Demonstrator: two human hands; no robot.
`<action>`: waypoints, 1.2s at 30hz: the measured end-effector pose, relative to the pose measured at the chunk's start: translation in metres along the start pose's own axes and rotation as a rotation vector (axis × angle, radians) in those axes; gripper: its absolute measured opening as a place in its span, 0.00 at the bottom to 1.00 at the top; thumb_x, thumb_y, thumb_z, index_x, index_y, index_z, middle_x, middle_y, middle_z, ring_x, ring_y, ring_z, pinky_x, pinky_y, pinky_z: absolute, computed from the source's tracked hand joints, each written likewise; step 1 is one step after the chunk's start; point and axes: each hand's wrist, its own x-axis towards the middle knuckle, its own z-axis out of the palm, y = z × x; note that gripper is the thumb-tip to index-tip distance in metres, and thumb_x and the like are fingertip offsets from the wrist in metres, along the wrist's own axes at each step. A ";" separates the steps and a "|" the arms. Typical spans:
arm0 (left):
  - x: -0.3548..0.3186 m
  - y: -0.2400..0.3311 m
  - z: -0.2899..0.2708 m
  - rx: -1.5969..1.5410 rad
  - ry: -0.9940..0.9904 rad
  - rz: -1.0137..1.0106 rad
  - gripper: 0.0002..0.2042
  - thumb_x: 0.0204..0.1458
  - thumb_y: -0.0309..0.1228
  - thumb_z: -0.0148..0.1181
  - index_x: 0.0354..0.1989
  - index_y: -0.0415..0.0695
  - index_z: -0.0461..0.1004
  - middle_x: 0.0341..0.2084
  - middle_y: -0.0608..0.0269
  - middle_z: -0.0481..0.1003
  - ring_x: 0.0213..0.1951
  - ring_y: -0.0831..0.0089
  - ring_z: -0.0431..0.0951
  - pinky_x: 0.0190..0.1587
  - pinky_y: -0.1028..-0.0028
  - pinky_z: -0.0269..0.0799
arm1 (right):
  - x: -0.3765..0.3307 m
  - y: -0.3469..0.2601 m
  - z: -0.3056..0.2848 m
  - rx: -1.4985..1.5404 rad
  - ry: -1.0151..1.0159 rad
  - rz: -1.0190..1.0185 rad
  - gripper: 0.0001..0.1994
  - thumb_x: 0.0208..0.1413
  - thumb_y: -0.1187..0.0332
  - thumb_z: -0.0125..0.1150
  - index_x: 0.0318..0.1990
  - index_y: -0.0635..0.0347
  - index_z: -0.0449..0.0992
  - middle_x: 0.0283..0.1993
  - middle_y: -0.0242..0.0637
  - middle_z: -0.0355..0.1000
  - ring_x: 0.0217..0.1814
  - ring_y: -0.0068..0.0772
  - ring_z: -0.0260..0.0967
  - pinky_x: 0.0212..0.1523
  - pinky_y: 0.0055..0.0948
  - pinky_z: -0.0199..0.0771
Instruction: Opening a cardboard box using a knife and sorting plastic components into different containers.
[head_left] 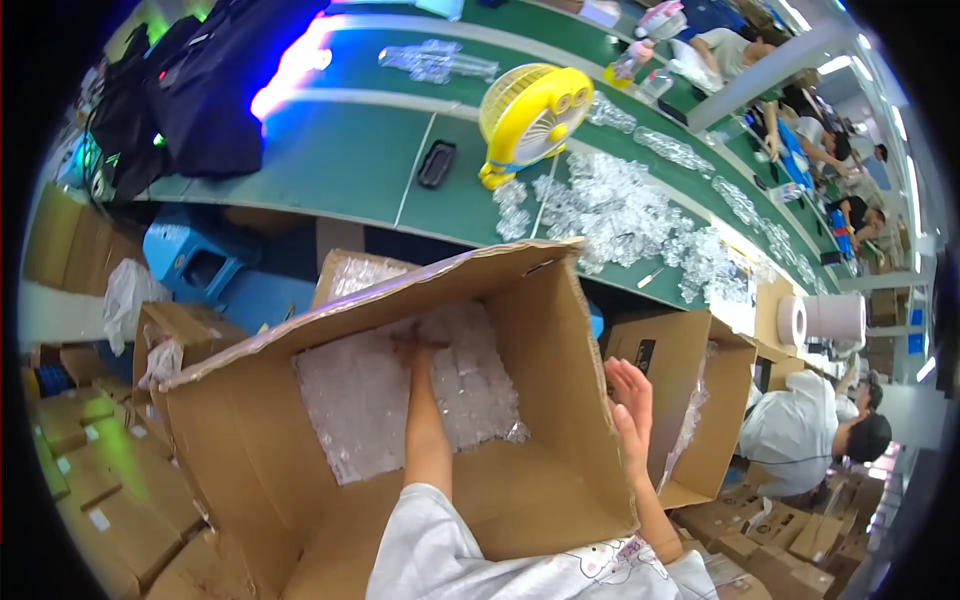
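Observation:
In front of me stands a large open cardboard box (540, 470). A layer of clear plastic packs (350, 420), too blurred to name more exactly, covers part of its bottom. My left hand (420, 343) reaches deep into the box, fingers spread flat on that layer, holding nothing. At the box's right edge is my right hand (630, 405), its fingers stretched up along the outside of the wall and nothing held. Whether its palm presses on the cardboard, I cannot tell.
Beyond the box runs a green workbench (340, 150) with a yellow fan (535, 115), a black tray (437, 163) and a heap of clear plastic pieces (620, 205). A blue stool (195, 255) stands left. Another open box (650, 350) and a person in white (800, 430) are right.

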 end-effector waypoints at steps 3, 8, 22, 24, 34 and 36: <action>-0.030 0.051 -0.013 -0.037 -0.089 -0.142 0.44 0.18 0.47 0.67 0.53 0.69 0.53 0.57 0.46 0.38 0.55 0.41 0.46 0.47 0.47 0.56 | 0.005 0.001 -0.007 -0.006 0.102 -0.023 0.26 0.48 0.64 0.49 0.54 0.59 0.51 0.59 0.42 0.47 0.63 0.38 0.41 0.58 0.41 0.42; -0.047 0.064 -0.036 -0.129 -0.038 -0.257 0.36 0.26 0.42 0.65 0.51 0.68 0.57 0.53 0.50 0.47 0.53 0.48 0.52 0.46 0.50 0.59 | 0.003 -0.006 -0.005 -0.009 0.037 0.020 0.24 0.48 0.68 0.47 0.54 0.60 0.52 0.55 0.41 0.52 0.60 0.33 0.45 0.56 0.35 0.47; -0.069 0.034 -0.038 -0.157 0.379 0.164 0.32 0.23 0.38 0.65 0.45 0.52 0.66 0.45 0.50 0.63 0.52 0.52 0.54 0.52 0.59 0.52 | -0.003 -0.002 -0.018 0.037 0.024 -0.025 0.20 0.50 0.72 0.45 0.53 0.58 0.54 0.53 0.39 0.55 0.59 0.30 0.48 0.55 0.33 0.49; -0.074 0.032 -0.033 -0.134 0.332 0.173 0.32 0.23 0.37 0.65 0.45 0.52 0.65 0.46 0.50 0.62 0.52 0.51 0.54 0.52 0.59 0.52 | -0.002 0.002 -0.027 0.052 0.039 -0.026 0.20 0.50 0.72 0.45 0.53 0.58 0.55 0.53 0.39 0.55 0.59 0.30 0.48 0.55 0.33 0.49; -0.114 -0.018 -0.141 -0.451 0.156 0.134 0.32 0.30 0.30 0.64 0.50 0.46 0.59 0.43 0.50 0.61 0.51 0.57 0.56 0.47 0.56 0.58 | 0.016 0.004 -0.033 0.270 -0.312 -0.064 0.21 0.50 0.70 0.47 0.53 0.61 0.55 0.54 0.38 0.53 0.59 0.31 0.47 0.57 0.32 0.44; -0.174 0.039 -0.174 -0.742 -0.074 -0.009 0.33 0.33 0.27 0.62 0.52 0.46 0.55 0.43 0.52 0.61 0.49 0.59 0.58 0.43 0.55 0.62 | 0.025 0.003 -0.058 0.236 -0.318 -0.068 0.21 0.49 0.70 0.47 0.52 0.61 0.55 0.54 0.37 0.52 0.59 0.31 0.45 0.58 0.34 0.44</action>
